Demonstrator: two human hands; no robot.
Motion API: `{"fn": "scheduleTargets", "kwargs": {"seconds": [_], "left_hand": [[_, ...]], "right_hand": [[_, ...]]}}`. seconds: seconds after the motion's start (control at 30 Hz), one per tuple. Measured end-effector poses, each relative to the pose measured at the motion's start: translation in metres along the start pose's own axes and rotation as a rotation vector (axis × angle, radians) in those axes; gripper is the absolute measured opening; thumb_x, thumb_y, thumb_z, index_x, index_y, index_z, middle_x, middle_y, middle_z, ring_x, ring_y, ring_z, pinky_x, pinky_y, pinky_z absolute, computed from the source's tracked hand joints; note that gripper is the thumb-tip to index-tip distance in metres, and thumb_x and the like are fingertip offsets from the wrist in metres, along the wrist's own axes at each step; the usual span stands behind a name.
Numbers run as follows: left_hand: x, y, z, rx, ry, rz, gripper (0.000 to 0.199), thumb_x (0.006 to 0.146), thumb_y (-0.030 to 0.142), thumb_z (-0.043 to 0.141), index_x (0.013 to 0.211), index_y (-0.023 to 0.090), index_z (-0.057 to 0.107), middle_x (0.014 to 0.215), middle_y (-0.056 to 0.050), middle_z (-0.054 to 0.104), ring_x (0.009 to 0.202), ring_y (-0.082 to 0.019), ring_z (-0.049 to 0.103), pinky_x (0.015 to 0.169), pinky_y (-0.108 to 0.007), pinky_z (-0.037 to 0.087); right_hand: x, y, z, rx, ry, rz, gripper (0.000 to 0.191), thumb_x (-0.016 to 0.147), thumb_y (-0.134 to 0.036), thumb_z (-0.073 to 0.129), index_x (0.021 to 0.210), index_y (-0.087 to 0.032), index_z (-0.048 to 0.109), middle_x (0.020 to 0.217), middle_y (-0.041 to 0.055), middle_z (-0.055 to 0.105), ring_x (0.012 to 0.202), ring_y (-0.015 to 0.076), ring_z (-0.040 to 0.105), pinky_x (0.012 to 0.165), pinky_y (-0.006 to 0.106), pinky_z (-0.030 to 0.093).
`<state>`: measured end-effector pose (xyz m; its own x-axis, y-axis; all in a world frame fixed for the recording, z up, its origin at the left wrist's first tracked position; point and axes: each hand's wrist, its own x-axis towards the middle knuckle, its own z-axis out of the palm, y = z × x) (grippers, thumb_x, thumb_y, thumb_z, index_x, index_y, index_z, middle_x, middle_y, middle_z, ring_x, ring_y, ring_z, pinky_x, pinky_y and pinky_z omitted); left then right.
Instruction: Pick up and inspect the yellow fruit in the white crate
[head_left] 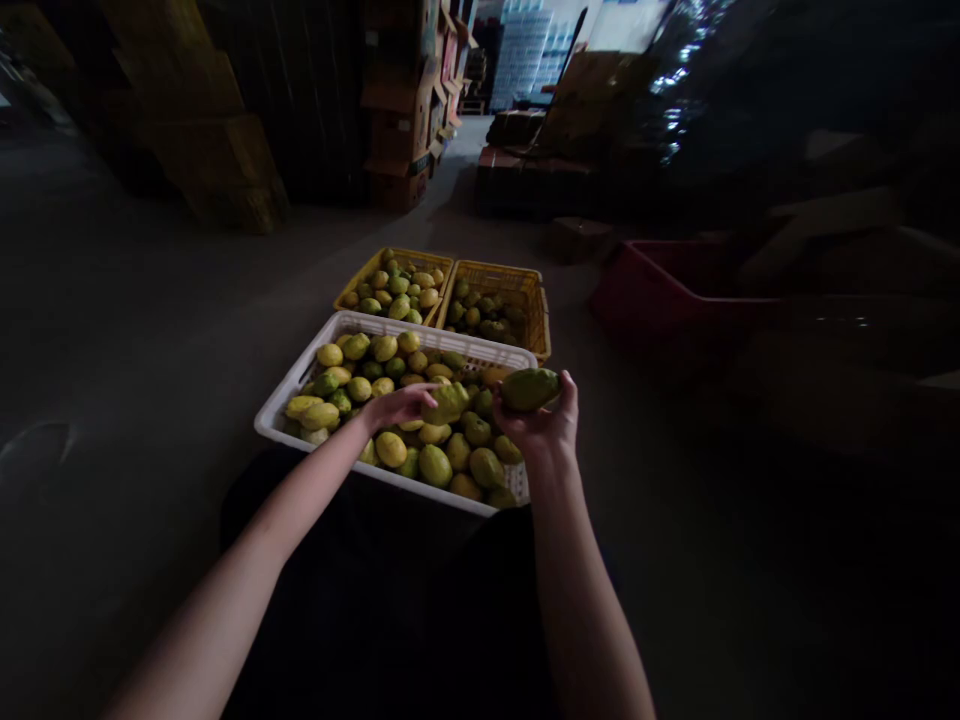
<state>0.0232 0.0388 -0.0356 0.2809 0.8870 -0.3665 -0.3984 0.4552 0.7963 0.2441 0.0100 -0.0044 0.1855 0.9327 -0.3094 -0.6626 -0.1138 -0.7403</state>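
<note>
A white plastic crate (300, 375) full of yellow and green oval fruits, lemon-like in look, sits on the floor before my knees. Over its middle, my left hand (401, 402) grips a lumpy yellow-green fruit (448, 404) by its left end. My right hand (546, 425), above the crate's right side, is closed round a larger, darker green oval fruit (529, 389), thumb and fingers at its two ends. Both held fruits are raised over the others. The exact kind of fruit is hard to tell in the dim light.
Beyond the white crate stand two yellow crates: the left one (352, 290) heaped with fruit, the right one (538, 305) holding fewer. A red bin (645, 285) is to the right. Stacked cardboard boxes (397, 135) rise behind, and a small box (579, 238) lies on the floor.
</note>
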Motion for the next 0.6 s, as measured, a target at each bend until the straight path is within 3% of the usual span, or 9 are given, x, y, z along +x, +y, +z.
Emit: {"fn": "scheduleTargets", "kwargs": {"seconds": [0.07, 0.13, 0.23, 0.3, 0.37, 0.5, 0.6], "left_hand": [[-0.014, 0.024, 0.016, -0.074, -0.118, -0.016, 0.034, 0.077, 0.021, 0.062, 0.109, 0.02, 0.072, 0.102, -0.011, 0.078, 0.099, -0.029, 0.073, 0.088, -0.046, 0.058], [-0.029, 0.049, 0.025, -0.169, -0.174, 0.024, 0.038, 0.085, 0.035, 0.057, 0.116, 0.019, 0.07, 0.113, -0.013, 0.076, 0.101, -0.029, 0.072, 0.083, -0.042, 0.059], [-0.044, 0.076, 0.03, -0.314, -0.103, 0.088, 0.038, 0.095, 0.046, 0.048, 0.109, 0.02, 0.071, 0.103, -0.008, 0.077, 0.076, -0.017, 0.07, 0.061, -0.024, 0.056], [-0.047, 0.086, 0.031, -0.429, -0.029, 0.109, 0.039, 0.098, 0.048, 0.045, 0.103, 0.02, 0.071, 0.091, -0.004, 0.077, 0.067, -0.013, 0.067, 0.054, -0.019, 0.053], [-0.046, 0.089, 0.036, -0.526, 0.014, 0.136, 0.038, 0.099, 0.047, 0.044, 0.104, 0.02, 0.071, 0.086, -0.003, 0.076, 0.072, -0.014, 0.07, 0.059, -0.02, 0.056], [-0.039, 0.081, 0.061, -0.581, -0.015, 0.198, 0.035, 0.099, 0.036, 0.044, 0.116, 0.02, 0.071, 0.09, -0.004, 0.077, 0.094, -0.019, 0.074, 0.081, -0.029, 0.061], [-0.032, 0.071, 0.081, -0.567, -0.009, 0.203, 0.033, 0.095, 0.028, 0.047, 0.114, 0.017, 0.072, 0.086, -0.004, 0.078, 0.094, -0.019, 0.075, 0.091, -0.033, 0.06]], "right_hand": [[-0.009, -0.003, 0.013, 0.088, 0.009, 0.056, 0.05, 0.069, -0.07, 0.065, 0.09, -0.024, 0.063, 0.083, 0.0039, 0.07, 0.081, 0.0214, 0.069, 0.067, 0.035, 0.058], [-0.02, -0.006, 0.025, 0.093, -0.016, 0.043, 0.049, 0.07, -0.068, 0.066, 0.093, -0.024, 0.064, 0.084, 0.0032, 0.071, 0.083, 0.0214, 0.07, 0.07, 0.034, 0.058], [-0.033, -0.012, 0.037, 0.007, -0.073, 0.038, 0.051, 0.071, -0.071, 0.065, 0.092, -0.025, 0.063, 0.083, 0.003, 0.071, 0.081, 0.0231, 0.071, 0.065, 0.035, 0.058], [-0.04, -0.015, 0.043, -0.052, -0.082, 0.056, 0.052, 0.072, -0.074, 0.061, 0.091, -0.025, 0.062, 0.079, 0.0028, 0.07, 0.074, 0.0239, 0.07, 0.057, 0.035, 0.056], [-0.045, -0.017, 0.047, -0.094, -0.061, 0.06, 0.052, 0.075, -0.074, 0.057, 0.088, -0.024, 0.061, 0.074, 0.0027, 0.069, 0.067, 0.0234, 0.068, 0.05, 0.033, 0.052], [-0.045, -0.01, 0.057, -0.1, 0.014, 0.006, 0.046, 0.075, -0.068, 0.062, 0.088, -0.024, 0.06, 0.068, 0.0, 0.066, 0.058, 0.0202, 0.064, 0.045, 0.029, 0.049], [-0.043, -0.001, 0.066, -0.079, -0.011, -0.079, 0.051, 0.071, -0.073, 0.066, 0.085, -0.025, 0.058, 0.062, -0.0017, 0.063, 0.054, 0.0191, 0.062, 0.042, 0.028, 0.047]]}}
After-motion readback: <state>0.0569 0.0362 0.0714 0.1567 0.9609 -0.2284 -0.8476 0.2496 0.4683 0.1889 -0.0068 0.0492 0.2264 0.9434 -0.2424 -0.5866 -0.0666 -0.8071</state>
